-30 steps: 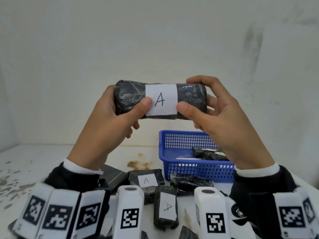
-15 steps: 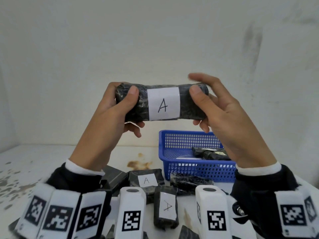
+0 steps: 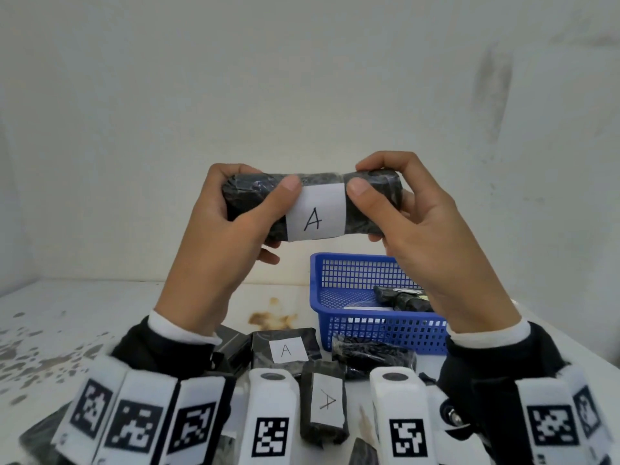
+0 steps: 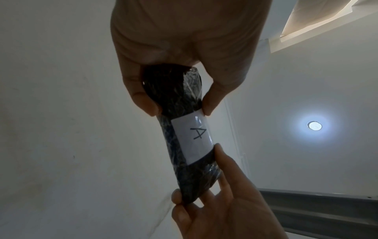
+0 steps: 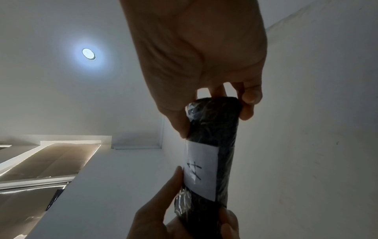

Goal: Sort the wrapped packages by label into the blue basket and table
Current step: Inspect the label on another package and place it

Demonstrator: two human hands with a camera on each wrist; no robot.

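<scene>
Compared with the frame half a second earlier, the held package [image 3: 312, 206] sits slightly lower and both thumbs have closed in to the edges of its white label [image 3: 316, 214], where previously they were spread farther toward the ends. The left hand [image 3: 221, 236] grips the left end of the package, thumb across the front and fingers curled behind; the right hand [image 3: 419, 226] grips the right end in the same manner. The package is a black, film-wrapped roll held roughly level in the air, above the table [image 3: 100, 317] and above the near-left corner of the blue basket [image 3: 362, 297]. The label faces the head camera and reads "A". In the basket lies one black wrapped package [image 3: 399, 298], its label not legible. On the table, just in front of the basket, lie a flat black package marked "A" [image 3: 285, 350], a second black package marked "A" [image 3: 323, 407] nearer the person, and a black bundle [image 3: 372, 359] touching the basket's front wall, with no label showing. A brown stain [image 3: 271, 318] marks the tabletop left of the basket.
</scene>
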